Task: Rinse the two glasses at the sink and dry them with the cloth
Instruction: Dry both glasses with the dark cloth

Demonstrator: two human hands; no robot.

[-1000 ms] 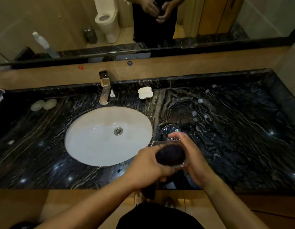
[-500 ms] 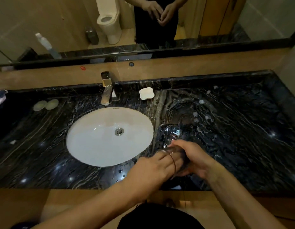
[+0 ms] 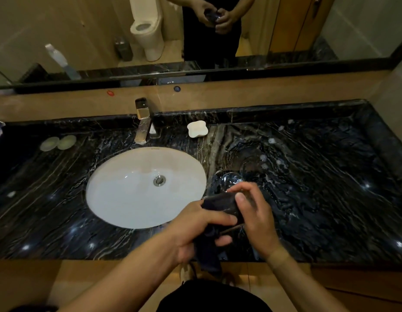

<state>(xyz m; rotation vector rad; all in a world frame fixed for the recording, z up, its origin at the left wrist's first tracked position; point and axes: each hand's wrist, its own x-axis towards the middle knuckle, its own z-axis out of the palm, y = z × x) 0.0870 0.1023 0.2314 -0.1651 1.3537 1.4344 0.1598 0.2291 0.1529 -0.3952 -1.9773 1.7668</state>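
Over the counter's front edge, right of the white oval sink (image 3: 119,199), I hold a clear glass (image 3: 234,218) on its side between both hands. My right hand (image 3: 255,218) grips the glass from the right. My left hand (image 3: 195,233) holds a dark cloth (image 3: 220,204) pressed over and into the glass, and the cloth's tail (image 3: 207,255) hangs down below my fingers. The cloth and my fingers hide most of the held glass. A second clear glass (image 3: 229,180) stands on the black marble counter just behind my hands.
A gold faucet (image 3: 143,122) stands behind the sink. A white soap dish (image 3: 197,129) sits to its right, two pale green round items (image 3: 58,143) at far left. The black marble counter (image 3: 319,188) stretches right. A mirror (image 3: 83,30) runs along the back wall.
The cloth was bunched inside the glass, then my left hand covered it; now the cloth drapes over the glass's outside and hangs below, with my hands turned around the glass.
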